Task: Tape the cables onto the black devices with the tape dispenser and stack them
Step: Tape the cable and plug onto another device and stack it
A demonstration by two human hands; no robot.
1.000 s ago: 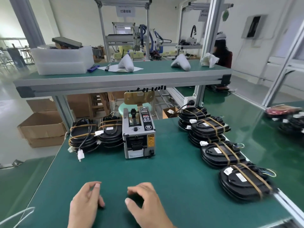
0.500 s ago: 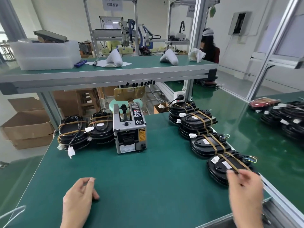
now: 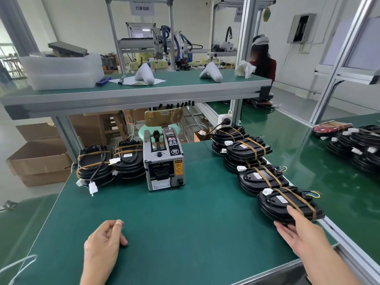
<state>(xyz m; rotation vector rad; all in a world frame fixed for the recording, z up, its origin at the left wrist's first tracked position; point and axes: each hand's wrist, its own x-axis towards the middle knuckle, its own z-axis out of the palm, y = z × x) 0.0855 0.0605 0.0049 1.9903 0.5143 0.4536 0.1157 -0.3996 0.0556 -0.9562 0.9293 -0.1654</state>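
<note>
A grey tape dispenser [image 3: 163, 161] stands at the middle back of the green table [image 3: 174, 219]. Two stacks of black devices [image 3: 111, 163] with taped cables sit to its left. A row of black device stacks [image 3: 246, 153] runs along the right edge. My right hand [image 3: 298, 233] grips the near end of the nearest black device [image 3: 285, 204], thumb on top and fingers under its edge. My left hand [image 3: 104, 241] rests on the table at the front left, fingers loosely curled, holding nothing.
An aluminium rail [image 3: 349, 254] borders the table on the right. More black devices [image 3: 357, 145] lie on the neighbouring table beyond it. A raised shelf [image 3: 144, 93] spans the back. Cardboard boxes [image 3: 41, 159] stand on the floor to the left. A person [image 3: 263, 58] sits far behind.
My right hand went from the table's front middle out to the right and took hold of the nearest black device. My left hand stayed at the front left.
</note>
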